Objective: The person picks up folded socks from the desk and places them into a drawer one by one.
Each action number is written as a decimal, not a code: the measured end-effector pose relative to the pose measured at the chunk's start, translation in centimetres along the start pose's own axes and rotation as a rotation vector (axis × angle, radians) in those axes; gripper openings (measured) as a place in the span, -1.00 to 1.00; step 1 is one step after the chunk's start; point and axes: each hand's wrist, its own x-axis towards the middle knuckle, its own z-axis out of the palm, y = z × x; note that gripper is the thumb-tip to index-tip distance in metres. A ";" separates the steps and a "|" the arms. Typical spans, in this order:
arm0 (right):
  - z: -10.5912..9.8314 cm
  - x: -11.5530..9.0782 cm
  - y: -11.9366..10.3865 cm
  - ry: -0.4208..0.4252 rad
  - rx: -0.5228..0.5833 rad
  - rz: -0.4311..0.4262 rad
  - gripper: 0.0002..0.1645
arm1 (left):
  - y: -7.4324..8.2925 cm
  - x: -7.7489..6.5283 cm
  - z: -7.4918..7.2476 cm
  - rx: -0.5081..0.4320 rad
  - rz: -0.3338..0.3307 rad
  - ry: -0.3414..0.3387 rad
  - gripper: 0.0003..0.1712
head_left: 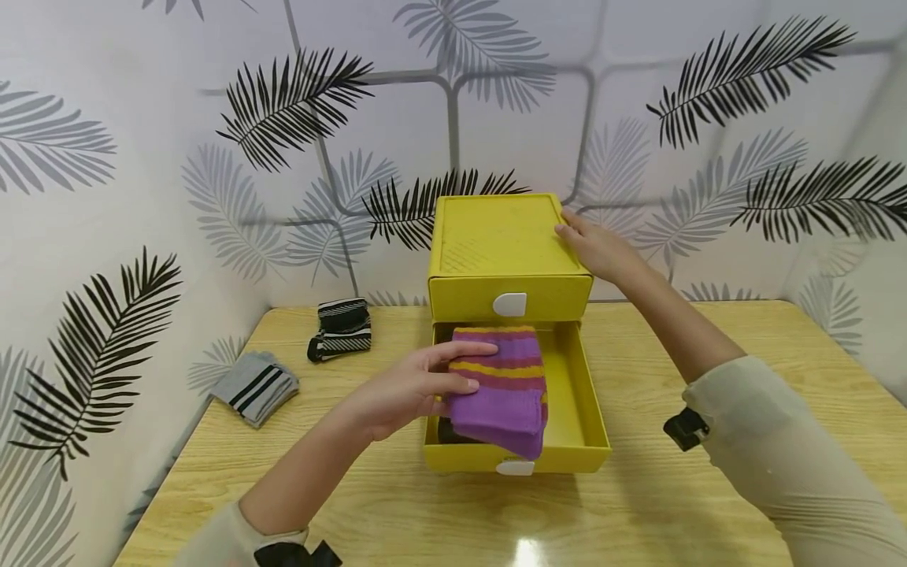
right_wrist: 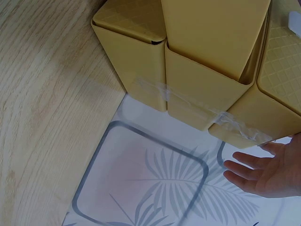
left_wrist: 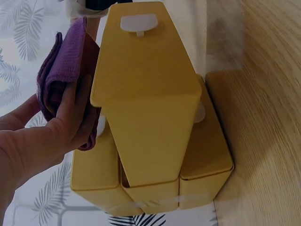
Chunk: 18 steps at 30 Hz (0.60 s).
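Observation:
A folded pair of purple socks (head_left: 499, 405) with yellow and maroon stripes is pinched in my left hand (head_left: 407, 387), thumb on one side and fingers on the other. The hand holds it over a pulled-out drawer (head_left: 570, 459) of a yellow drawer box (head_left: 503, 236). Something dark (head_left: 449, 431) shows inside the drawer at its left, mostly covered by the socks. With fairly straight fingers, my right hand (head_left: 602, 250) touches the box's top right edge. In the right wrist view its fingers (right_wrist: 249, 172) are spread beside the box.
Grey socks (head_left: 257, 387) with black stripes lie folded on the wooden table (head_left: 659, 378), at the left. Behind them lie black-and-white patterned socks (head_left: 343, 327). A leaf-patterned wall covering (head_left: 397, 126) rises behind the box. Clear tape (right_wrist: 225, 120) runs across the box's back.

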 end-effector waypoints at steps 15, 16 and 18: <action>-0.1 0.0 0.0 -0.001 -0.011 0.006 -0.27 | -1.0 3.7 2.7 -0.035 -0.062 0.064 -0.50; 0.0 0.0 0.0 0.000 -0.012 0.006 -0.27 | -1.1 3.9 2.7 -0.028 -0.063 0.072 -0.50; 0.0 0.1 0.0 0.001 -0.011 0.007 -0.27 | -1.2 4.2 2.7 -0.008 -0.064 0.086 -0.50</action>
